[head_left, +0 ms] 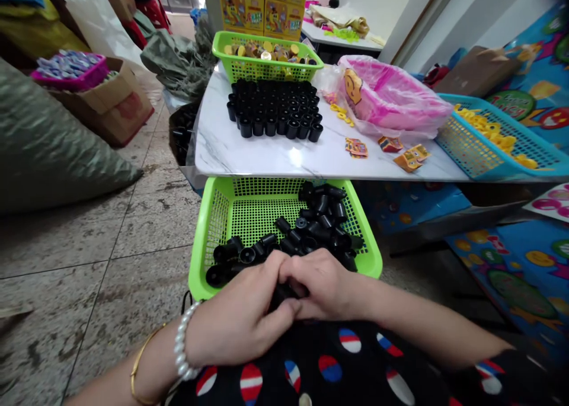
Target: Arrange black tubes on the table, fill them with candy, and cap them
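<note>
Fingers (299,268) of left hand (235,314) and right hand (340,284) — curled, nearly closed, meeting at the near side of the basket (201,234), something dark (281,294) between; cannot tell if gripped. Black cups (315,228) loose inside the basket, mostly at its right — and more in packed upright rows (275,106) on the table (249,160), beyond the basket.

A white pearl-bead bracelet (181,342) and gold bangle (135,370) accompanied a black, apparently short-sleeved garment (365,367) patterned with red-white-blue ovals (330,368).
</note>
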`<state>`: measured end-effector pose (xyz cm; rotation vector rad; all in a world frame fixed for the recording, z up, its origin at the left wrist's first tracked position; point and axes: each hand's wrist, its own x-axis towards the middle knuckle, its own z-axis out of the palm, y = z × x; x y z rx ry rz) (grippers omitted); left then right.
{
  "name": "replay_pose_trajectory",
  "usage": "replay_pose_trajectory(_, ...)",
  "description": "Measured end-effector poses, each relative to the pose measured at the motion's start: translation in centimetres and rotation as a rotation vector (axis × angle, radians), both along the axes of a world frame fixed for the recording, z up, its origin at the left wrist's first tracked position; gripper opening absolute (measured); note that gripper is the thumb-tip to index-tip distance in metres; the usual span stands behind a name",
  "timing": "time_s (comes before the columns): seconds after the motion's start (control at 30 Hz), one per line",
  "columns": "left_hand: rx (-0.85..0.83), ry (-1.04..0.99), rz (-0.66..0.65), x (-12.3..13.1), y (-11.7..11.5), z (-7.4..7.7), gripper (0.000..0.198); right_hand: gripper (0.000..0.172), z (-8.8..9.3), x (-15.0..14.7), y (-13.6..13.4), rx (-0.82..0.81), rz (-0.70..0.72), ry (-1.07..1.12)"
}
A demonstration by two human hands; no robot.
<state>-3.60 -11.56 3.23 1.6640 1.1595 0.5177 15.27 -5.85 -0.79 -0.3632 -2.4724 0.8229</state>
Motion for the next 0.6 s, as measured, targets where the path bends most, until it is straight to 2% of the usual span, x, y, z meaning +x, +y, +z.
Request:
replay_pose_trajectory(0.07,0.003,-0.021,0.003,-0.3,0.8,-0.1,0.018,0.039,1.6,-0.1,1.5,-0.089,0.016,-0.142)
replay_pose_trajectory(0.17,-0.110,-0.145,0.068,-1.7,1.7,-0.8,0.032,0.043,4.1,-0.4,5.1,-0.293,0.187,-0.378)
replay_pose_trajectory(0.2,-0.134,-0.167,0.106,-2.4,1.8,-1.1,0.035,0.037,4.5,-0.7,6.4,-0.303,0.167,-0.400)
replay_pose_trajectory(0.23,-0.143,-0.184,0.157,-3.0,1.8,-1.3,0.035,0.032,4.6,-1.1,7.8,-0.250,0.060,-0.401)
replay_pose_trajectory(0.3,-0.134,-0.248,0.311,-4.2,1.7,-1.8,0.024,0.028,3.6,-2.2,10.3,-0.055,-0.154,-0.485)
replay_pose_trajectory(0.33,-0.124,-0.302,0.405,-4.6,1.5,-1.9,0.015,0.031,2.6,-2.8,11.3,0.028,-0.186,-0.573)
replay_pose_trajectory(0.37,-0.109,-0.357,0.507,-4.9,1.3,-2.0,0.016,0.033,1.5,-3.4,12.1,0.072,-0.168,-0.661)
replay_pose_trajectory(0.47,-0.065,-0.415,0.752,-5.1,0.6,-2.2,0.028,0.022,-1.3,-4.8,13.3,0.079,-0.011,-0.779)
replay_pose_trajectory(0.53,-0.047,-0.402,0.814,-4.8,0.3,-2.3,0.028,0.021,-2.0,-5.1,13.1,0.063,0.063,-0.705)
replay_pose_trajectory(0.6,-0.013,-0.386,0.820,-4.3,0.3,-2.4,0.029,0.022,-1.4,-5.1,12.2,0.018,0.042,-0.546)
